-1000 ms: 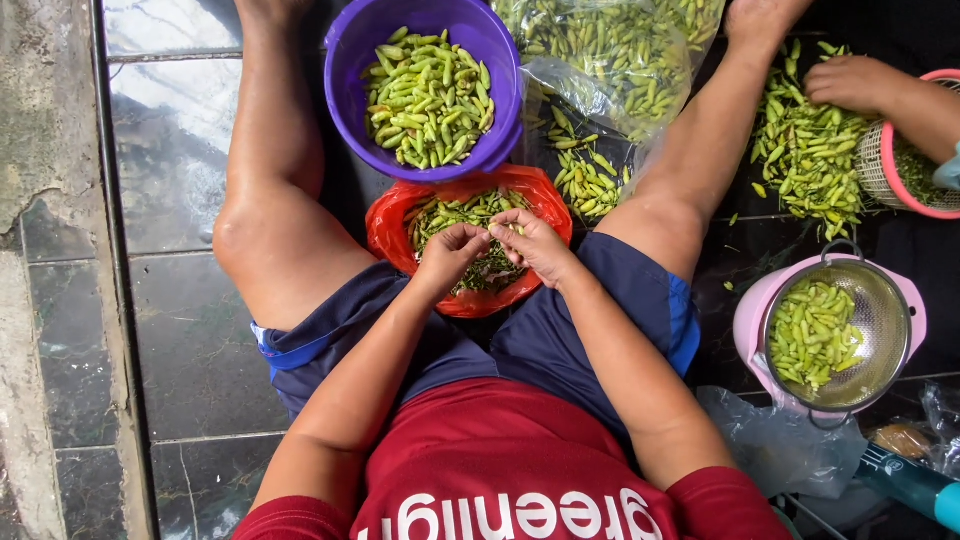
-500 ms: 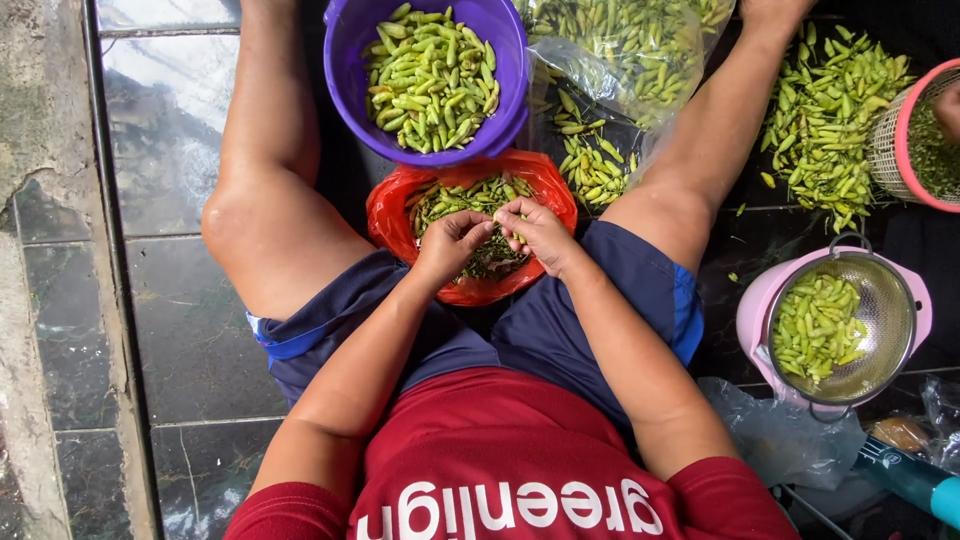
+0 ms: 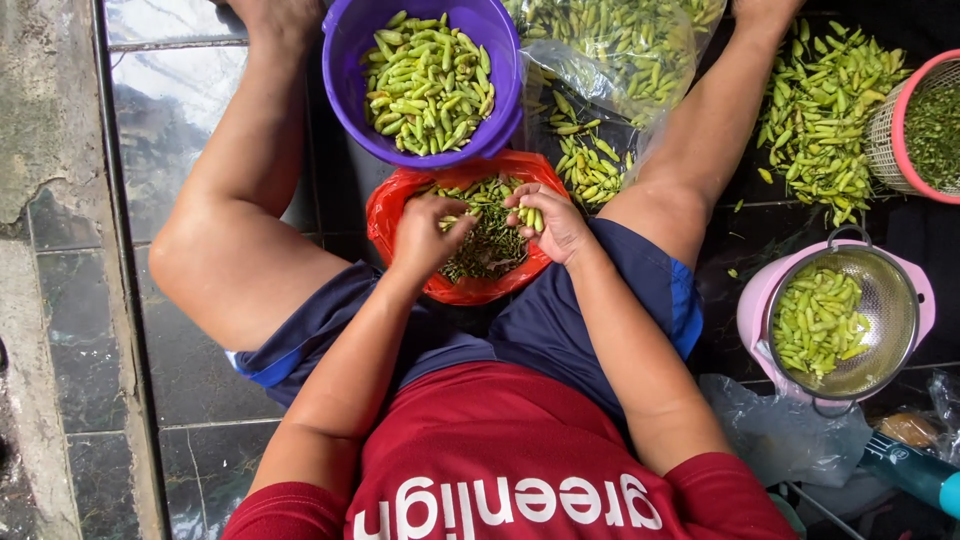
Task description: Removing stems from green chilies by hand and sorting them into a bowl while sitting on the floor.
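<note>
From the head view, we work seated over a red bowl (image 3: 400, 215) of stems between our knees: our left hand (image 3: 425, 235) pinches one green chili (image 3: 462, 221), our right hand (image 3: 553, 222) cups several. A purple bowl (image 3: 345, 80) of chilies sits just beyond; a metal strainer (image 3: 890, 310) to the right.

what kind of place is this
Probably a home yard or market floor used for sorting chillies: the person sits on dark floor tiles, with a purple tub of green chillies, a metal colander and a loose chilli heap around them.
</note>
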